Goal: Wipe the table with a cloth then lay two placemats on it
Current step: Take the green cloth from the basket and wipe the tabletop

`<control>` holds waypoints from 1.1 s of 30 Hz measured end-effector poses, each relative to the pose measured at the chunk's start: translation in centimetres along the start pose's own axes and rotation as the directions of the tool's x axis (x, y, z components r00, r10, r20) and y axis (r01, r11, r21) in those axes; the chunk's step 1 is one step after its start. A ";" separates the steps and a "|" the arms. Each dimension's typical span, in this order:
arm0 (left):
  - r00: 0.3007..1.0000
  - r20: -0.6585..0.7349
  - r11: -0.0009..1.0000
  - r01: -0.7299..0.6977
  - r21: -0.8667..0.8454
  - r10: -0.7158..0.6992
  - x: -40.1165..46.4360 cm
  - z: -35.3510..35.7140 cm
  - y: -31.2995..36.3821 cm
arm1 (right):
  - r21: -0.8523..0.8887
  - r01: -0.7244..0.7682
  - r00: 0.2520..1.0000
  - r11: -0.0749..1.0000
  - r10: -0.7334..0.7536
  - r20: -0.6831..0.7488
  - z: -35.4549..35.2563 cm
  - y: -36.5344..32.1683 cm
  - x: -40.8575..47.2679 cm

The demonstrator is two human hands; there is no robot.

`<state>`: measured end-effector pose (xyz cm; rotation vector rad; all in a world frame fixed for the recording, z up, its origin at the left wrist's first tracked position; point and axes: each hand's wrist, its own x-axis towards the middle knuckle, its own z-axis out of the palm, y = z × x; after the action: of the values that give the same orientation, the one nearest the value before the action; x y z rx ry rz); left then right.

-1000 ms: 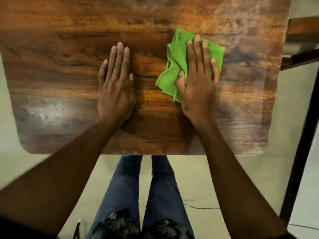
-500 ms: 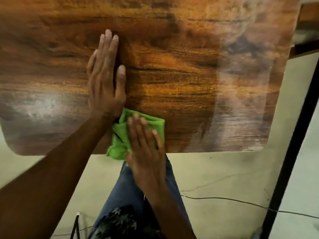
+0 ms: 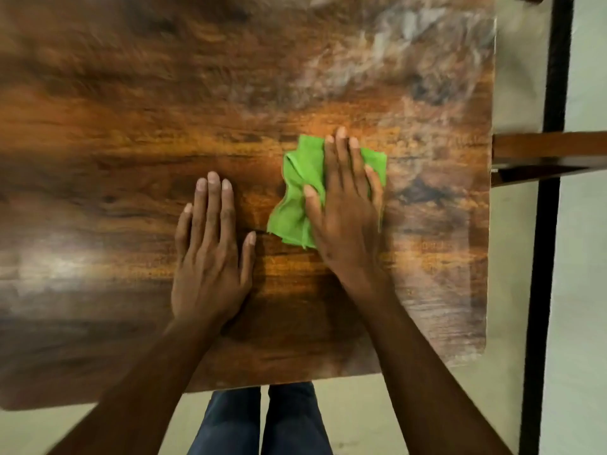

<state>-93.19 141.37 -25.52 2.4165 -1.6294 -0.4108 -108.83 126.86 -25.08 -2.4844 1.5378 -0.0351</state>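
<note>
Seen from above: glossy brown wood-grain table [image 3: 131, 126] with rounded near corners, filling most of the view. Right hand [image 3: 348, 208] laid flat on a crumpled bright green cloth [image 3: 295, 205], fingers straight and close together, thumb out to the left across the fabric, palm pressing it onto the table surface right of centre. Cloth showing on the left of the hand and past the fingertips on the far right side. Left hand [image 3: 210, 257] just to the left of the cloth, apart from it, flat on the bare wood with fingers straight and together, thumb slightly spread, holding nothing. Pale hazy streaks across the table's far right part and a lighter glare patch at its left side. Below the near edge, legs in dark blue jeans [image 3: 259, 421] standing on a pale floor [image 3: 394, 415]. At right, a black upright metal bar [image 3: 551, 224] beside the table, crossed by a brown wooden rail [image 3: 551, 149] reaching off the right edge.
</note>
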 end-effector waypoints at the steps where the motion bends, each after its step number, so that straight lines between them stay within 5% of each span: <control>1: 1.000 -0.003 1.000 -0.004 0.004 0.004 0.1 0.0 -0.1 | -0.014 0.038 0.999 0.999 -0.038 -0.017 0.3 -1.6 2.4; 9: 0.999 -0.029 0.999 0.015 -0.042 -0.017 0.5 0.1 -0.6 | -0.028 0.458 0.889 0.889 -0.457 0.028 1.2 -10.5 14.3; 14: 1.000 -0.020 0.999 0.005 -0.052 -0.006 0.4 0.1 -0.6 | 0.033 0.130 0.991 0.991 -0.129 -0.020 -0.6 1.1 14.0; 19: 1.000 -0.006 0.999 0.006 -0.050 -0.006 0.4 0.1 -0.6 | 0.032 -0.033 0.999 0.999 0.033 0.001 -2.3 7.1 3.7; 26: 1.000 -0.011 0.999 0.010 -0.048 -0.010 0.5 0.1 -0.3 | -0.098 0.017 0.984 0.995 0.000 0.176 0.5 1.1 -15.8; 33: 0.995 -0.101 0.997 -0.014 -0.078 0.007 0.3 0.3 -0.3 | -0.091 0.083 0.978 0.992 -0.064 0.198 3.2 -9.0 -19.4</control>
<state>-92.95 141.17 -25.97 2.3308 -1.5538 -0.3393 -109.25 148.49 -24.58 -2.5320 1.3987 0.2713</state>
